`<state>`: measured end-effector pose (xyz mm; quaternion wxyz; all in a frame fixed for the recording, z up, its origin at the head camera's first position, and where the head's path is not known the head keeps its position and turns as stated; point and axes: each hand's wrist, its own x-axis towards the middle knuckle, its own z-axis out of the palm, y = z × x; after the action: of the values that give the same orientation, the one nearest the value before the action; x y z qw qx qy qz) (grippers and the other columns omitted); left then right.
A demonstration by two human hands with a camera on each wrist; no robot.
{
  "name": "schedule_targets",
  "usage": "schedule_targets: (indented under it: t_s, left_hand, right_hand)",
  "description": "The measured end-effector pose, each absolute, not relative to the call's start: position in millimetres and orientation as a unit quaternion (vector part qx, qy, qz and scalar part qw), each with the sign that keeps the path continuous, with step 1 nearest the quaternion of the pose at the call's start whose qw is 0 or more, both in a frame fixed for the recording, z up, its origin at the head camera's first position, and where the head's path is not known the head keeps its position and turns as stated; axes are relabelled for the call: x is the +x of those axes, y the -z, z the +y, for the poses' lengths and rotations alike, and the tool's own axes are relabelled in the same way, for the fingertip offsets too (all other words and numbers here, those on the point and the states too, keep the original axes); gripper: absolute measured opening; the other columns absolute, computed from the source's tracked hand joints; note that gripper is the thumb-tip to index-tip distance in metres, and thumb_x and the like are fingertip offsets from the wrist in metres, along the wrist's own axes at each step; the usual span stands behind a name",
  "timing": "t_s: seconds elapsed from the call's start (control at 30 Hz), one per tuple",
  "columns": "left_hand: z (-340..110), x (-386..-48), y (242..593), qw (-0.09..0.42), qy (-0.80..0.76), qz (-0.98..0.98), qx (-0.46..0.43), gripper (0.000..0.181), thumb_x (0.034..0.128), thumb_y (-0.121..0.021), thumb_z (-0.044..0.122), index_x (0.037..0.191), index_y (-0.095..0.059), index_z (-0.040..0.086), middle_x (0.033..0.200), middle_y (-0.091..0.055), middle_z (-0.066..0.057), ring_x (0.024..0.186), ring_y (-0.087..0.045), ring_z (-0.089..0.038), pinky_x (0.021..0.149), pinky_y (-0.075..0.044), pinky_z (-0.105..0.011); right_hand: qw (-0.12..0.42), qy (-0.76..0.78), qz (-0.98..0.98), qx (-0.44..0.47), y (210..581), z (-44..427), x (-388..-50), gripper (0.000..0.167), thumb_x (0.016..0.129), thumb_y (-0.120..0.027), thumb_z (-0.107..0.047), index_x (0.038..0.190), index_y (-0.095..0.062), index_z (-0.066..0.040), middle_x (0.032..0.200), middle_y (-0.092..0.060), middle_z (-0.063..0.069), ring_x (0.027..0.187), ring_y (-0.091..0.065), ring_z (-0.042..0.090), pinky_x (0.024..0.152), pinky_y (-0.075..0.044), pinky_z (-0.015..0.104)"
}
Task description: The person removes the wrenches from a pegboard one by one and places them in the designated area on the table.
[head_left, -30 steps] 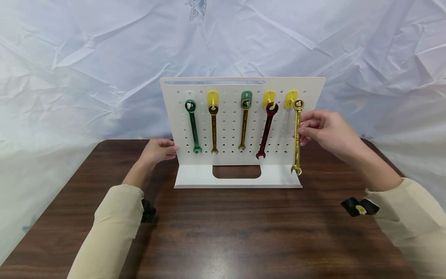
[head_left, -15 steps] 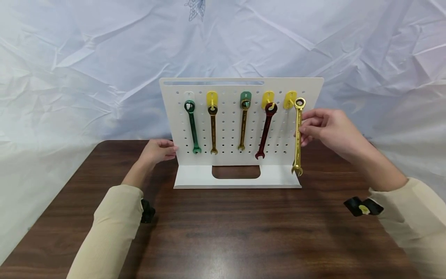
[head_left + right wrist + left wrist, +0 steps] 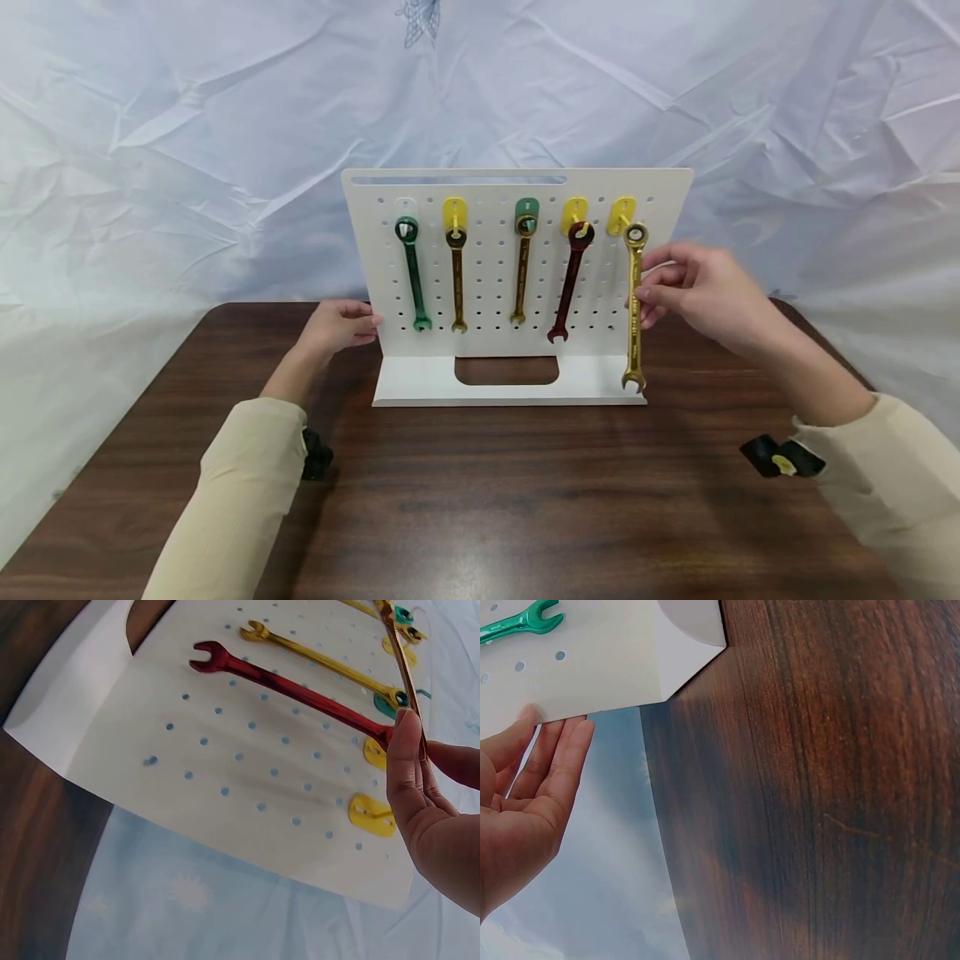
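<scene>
My right hand [image 3: 701, 287] pinches a gold combination wrench [image 3: 634, 308] mid-shaft between thumb and fingers. The wrench hangs nearly upright before the white pegboard [image 3: 491, 250], its ring end just below and right of a yellow hook [image 3: 622, 216] and apart from it. In the right wrist view, that yellow hook [image 3: 372, 815] carries nothing. At the board's left edge my left hand [image 3: 337, 325] grips the rim; the left wrist view shows the thumb [image 3: 526, 714] in front and the other fingers behind.
Hanging on other hooks are a green wrench [image 3: 415, 275], two bronze-gold wrenches [image 3: 459, 283] and a red wrench [image 3: 570, 283]. The pegboard's base [image 3: 420, 382] stands on a dark wooden table [image 3: 480, 483]. A pale cloth [image 3: 225, 125] hangs behind.
The gold wrench's ring, earlier around the rightmost yellow hook, has come off it. The wrench and right hand have since moved slightly down and left. My left hand stays on the board's edge.
</scene>
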<state>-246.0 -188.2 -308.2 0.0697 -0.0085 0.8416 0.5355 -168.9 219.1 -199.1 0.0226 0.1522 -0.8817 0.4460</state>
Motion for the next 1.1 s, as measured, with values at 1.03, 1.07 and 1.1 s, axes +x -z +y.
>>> schedule_targets:
  t_s: [1.03, 1.07, 1.1]
  left_hand:
    - [-190.9, -248.6, 309.7, 0.075, -0.539, 0.839, -0.005, 0.032, 0.0924, -0.055, 0.013, 0.115, -0.053, -0.01, 0.115, -0.054, -0.026, 0.102, -0.056, -0.035, 0.088, -0.049, -0.04]
    - [-191.0, -248.6, 309.5, 0.076, -0.539, 0.839, -0.005, 0.032, 0.0925, -0.055, 0.013, 0.115, -0.053, -0.01, 0.115, -0.054, -0.025, 0.103, -0.056, -0.035, 0.088, -0.049, -0.04]
    - [-191.1, -248.3, 309.4, 0.077, -0.54, 0.838, -0.005, 0.033, 0.0925, -0.055, 0.013, 0.116, -0.053, -0.01, 0.115, -0.053, -0.025, 0.103, -0.056, -0.035, 0.088, -0.049, -0.04]
  right_hand:
    - [-0.163, -0.591, -0.779, 0.132, 293.6, 151.1, -172.9, 0.017, 0.086, -0.048, 0.014, 0.102, -0.041, 0.012, 0.072, -0.06, 0.014, 0.06, -0.06, 0.021, 0.059, -0.056, 0.037]
    - [-0.169, -0.598, -0.772, 0.131, 295.8, 148.2, -172.3, 0.017, 0.085, -0.048, 0.015, 0.101, -0.041, 0.012, 0.071, -0.06, 0.014, 0.06, -0.06, 0.021, 0.058, -0.056, 0.036]
    - [-0.174, -0.604, -0.766, 0.13, 298.1, 145.5, -172.0, 0.017, 0.085, -0.048, 0.015, 0.1, -0.04, 0.013, 0.07, -0.059, 0.013, 0.06, -0.06, 0.021, 0.057, -0.056, 0.035]
